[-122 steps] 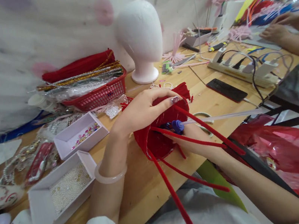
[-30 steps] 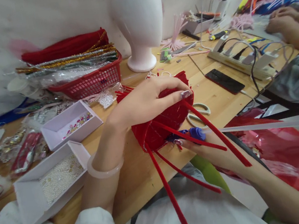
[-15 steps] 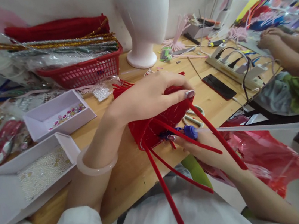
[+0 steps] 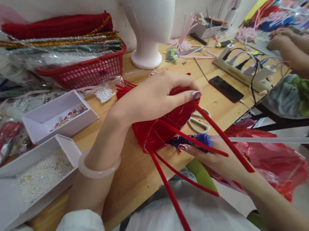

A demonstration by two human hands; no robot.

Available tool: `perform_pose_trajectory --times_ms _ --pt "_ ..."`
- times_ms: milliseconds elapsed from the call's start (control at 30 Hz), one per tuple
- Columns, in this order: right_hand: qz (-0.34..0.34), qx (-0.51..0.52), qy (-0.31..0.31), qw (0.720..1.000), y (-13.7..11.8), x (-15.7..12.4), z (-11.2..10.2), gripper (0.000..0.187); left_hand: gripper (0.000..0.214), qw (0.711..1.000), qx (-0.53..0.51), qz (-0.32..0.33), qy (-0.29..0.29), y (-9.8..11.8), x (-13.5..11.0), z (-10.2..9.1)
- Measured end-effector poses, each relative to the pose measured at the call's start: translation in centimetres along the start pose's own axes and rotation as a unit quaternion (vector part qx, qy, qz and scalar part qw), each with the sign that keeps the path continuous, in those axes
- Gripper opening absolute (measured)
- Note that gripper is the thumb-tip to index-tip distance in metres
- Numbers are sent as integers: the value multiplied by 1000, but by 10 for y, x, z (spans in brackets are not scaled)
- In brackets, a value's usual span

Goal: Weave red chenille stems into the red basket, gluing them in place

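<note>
A: In the head view, where is your work?

B: Your red piece (image 4: 154,137) is on the table (image 4: 128,192), grasped from above by your left hand (image 4: 155,95). Your right hand (image 4: 212,159) grips the blue glue gun (image 4: 204,140) at the piece's near right edge; whether they touch, I cannot tell.

A: What has just changed?

B: Four seconds ago the gun lay across the piece's opening; now it is out to the right. Probably you see the inside better.

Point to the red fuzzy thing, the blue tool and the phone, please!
Red fuzzy thing (image 4: 154,136): head view, on its near end.
Blue tool (image 4: 205,137): head view, on its round back end.
Phone (image 4: 225,88): head view, on the middle of its dark screen.
</note>
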State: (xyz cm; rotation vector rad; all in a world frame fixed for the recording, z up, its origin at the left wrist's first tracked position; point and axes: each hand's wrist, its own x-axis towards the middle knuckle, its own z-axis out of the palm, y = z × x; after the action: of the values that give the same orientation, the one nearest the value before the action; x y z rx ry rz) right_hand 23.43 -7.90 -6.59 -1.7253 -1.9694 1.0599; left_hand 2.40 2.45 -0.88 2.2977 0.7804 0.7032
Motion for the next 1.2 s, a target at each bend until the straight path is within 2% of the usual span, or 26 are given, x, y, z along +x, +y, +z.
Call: perform_pose_trajectory --times_ms 233,433,567,867,1000,1100,1200 --pt "4 14 3 1000 10 -3 4 31 26 1000 16 2 3 1 0 -1" --pt "-45 16 22 999 9 -4 5 31 27 1000 13 -7 -2 3 -2 -5" --pt "-29 25 15 999 4 -8 4 29 27 1000 3 -17 -4 4 -3 -8" --pt "19 -25 41 999 9 -14 7 36 31 998 9 -53 15 -2 -8 -15" --pt "45 4 72 996 25 -17 -16 40 33 998 6 -64 12 -4 -10 -21" --pt "64 19 162 984 49 -5 -45 48 33 995 13 -94 9 -7 -14 -27" --pt "73 15 255 964 76 26 -76 53 40 989 25 -147 12 -9 -20 -32"
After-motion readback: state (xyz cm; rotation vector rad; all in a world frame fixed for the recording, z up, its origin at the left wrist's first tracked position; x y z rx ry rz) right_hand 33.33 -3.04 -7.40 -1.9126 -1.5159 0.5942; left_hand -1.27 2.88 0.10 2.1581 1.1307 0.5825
